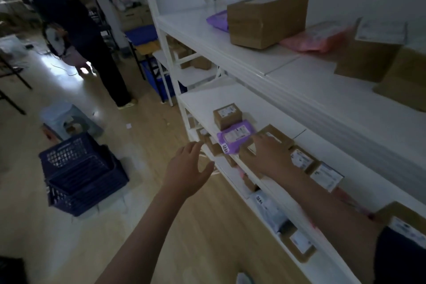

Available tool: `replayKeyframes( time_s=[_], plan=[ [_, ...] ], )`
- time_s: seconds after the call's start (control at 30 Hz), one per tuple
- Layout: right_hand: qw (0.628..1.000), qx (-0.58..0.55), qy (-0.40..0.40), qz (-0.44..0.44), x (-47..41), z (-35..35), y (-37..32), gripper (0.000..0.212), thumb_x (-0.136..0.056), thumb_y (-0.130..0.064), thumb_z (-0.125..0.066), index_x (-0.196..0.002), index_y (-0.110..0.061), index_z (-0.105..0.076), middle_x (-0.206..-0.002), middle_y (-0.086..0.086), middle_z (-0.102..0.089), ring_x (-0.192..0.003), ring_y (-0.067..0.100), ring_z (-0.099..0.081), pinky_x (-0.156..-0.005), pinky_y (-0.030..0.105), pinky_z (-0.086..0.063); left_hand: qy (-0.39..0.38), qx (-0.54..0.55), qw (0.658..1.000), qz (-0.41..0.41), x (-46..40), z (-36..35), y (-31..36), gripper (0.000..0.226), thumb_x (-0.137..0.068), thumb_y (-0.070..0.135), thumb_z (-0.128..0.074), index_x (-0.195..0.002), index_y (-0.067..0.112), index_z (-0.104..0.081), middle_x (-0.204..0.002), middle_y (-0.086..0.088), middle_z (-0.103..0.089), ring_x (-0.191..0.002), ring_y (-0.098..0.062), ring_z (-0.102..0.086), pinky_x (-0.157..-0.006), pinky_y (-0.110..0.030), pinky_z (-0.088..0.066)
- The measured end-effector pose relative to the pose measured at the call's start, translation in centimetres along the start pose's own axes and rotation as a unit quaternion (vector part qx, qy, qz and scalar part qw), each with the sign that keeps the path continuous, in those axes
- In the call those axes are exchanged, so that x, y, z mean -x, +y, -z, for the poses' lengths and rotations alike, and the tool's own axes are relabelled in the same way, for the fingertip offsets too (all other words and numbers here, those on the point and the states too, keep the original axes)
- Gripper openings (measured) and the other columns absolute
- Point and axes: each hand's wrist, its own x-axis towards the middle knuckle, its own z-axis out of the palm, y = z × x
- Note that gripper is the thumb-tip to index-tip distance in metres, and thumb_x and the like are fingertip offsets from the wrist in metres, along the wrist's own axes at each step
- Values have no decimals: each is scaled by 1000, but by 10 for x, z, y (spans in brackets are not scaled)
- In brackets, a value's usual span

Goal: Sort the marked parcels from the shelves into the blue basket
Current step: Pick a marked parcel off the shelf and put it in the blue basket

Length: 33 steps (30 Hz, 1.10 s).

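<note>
Parcels: a flat purple plastic mailer with a white label (235,137) lies at the front edge of the middle shelf, overlapping a small brown cardboard box (227,116) at its 12 o'clock; more small labelled brown cardboard boxes (302,159) run along the shelf toward 4 o'clock.
Right hand: the right hand (265,154) rests on a brown box just beside the mailer, at its 3 o'clock, fingers spread fairly straight, closed round nothing.
Left hand: the left hand (189,168) hangs in the air in front of the shelf edge, at 7 o'clock from the mailer, fingers loose and wide, holding nothing.
Basket: a dark blue slotted plastic basket (80,173) stands on the floor, well apart from the shelves, at 9 o'clock from the hands.
Shelving: a white metal shelf unit (288,69); its upper board carries a large brown cardboard carton (267,18), with a purple bag and a pink plastic mailer (315,39) touching it at either side.
Floor: pale wood-look flooring (161,226), with a light grey plastic stool (69,120) at 12 o'clock from the basket.
Room: dim; another person in dark clothes (76,21) stands at 11 o'clock, reaching toward farther racks stacked with boxes.
</note>
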Motion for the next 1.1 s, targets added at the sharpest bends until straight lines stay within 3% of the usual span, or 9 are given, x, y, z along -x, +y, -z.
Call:
replayKeyframes(
  time_s=[0.07, 0.17, 0.33, 0.63, 0.9, 1.1],
  plan=[
    [1000, -8, -11, -5, -30, -4, -6, 54, -92, -46, -51, -138, -18, -47, -123, 4, -57, -108, 25, -58, -88, 43, -51, -4, 1, 1000, -13, -33, -1, -14, 68, -94, 58, -53, -150, 23, -39, -147, 2, -48, -131, -21, -47, -92, -39, -51],
    [1000, 2, 4, -19, -73, -6, -14, 48, -92, -45, -55, -130, -16, -50, -116, 4, -56, -106, 27, -58, -85, 39, -49, -14, -19, 999, -43, -88, -5, -41, 71, -93, 62, -49, -151, 23, -38, -148, 1, -48, -132, -22, -48, -93, -40, -52],
    [996, 36, 33, -71, -153, -21, -23, 52, -95, -47, -51, -138, -18, -44, -129, 4, -54, -114, 26, -54, -87, 36, -45, -48, 15, 993, -110, -196, -20, -86, 82, -87, 68, -37, -152, 19, -37, -149, -2, -46, -131, -26, -48, -97, -46, -50],
    [964, 39, 64, -257, -240, -41, -65, 60, -91, -53, -51, -143, -22, -42, -138, 1, -51, -123, 25, -53, -94, 40, -49, -110, -28, 944, -309, -368, -44, -136, 77, -86, 61, -40, -147, 13, -45, -142, -8, -53, -125, -32, -53, -89, -48, -51],
    [928, 32, 93, -358, -250, -39, -95, 64, -94, -54, -49, -147, -22, -36, -144, 0, -46, -128, 24, -49, -92, 37, -47, -149, -15, 906, -396, -420, -50, -160, 80, -85, 64, -36, -148, 14, -43, -143, -6, -52, -124, -31, -54, -88, -46, -53],
    [923, 33, 84, -374, -260, -60, -111, 62, -94, -55, -48, -145, -21, -39, -141, -1, -48, -125, 23, -51, -88, 37, -48, -170, -6, 899, -404, -433, -68, -187, 77, -92, 60, -56, -153, 16, -35, -150, -5, -45, -131, -29, -48, -92, -46, -50]
  ],
)
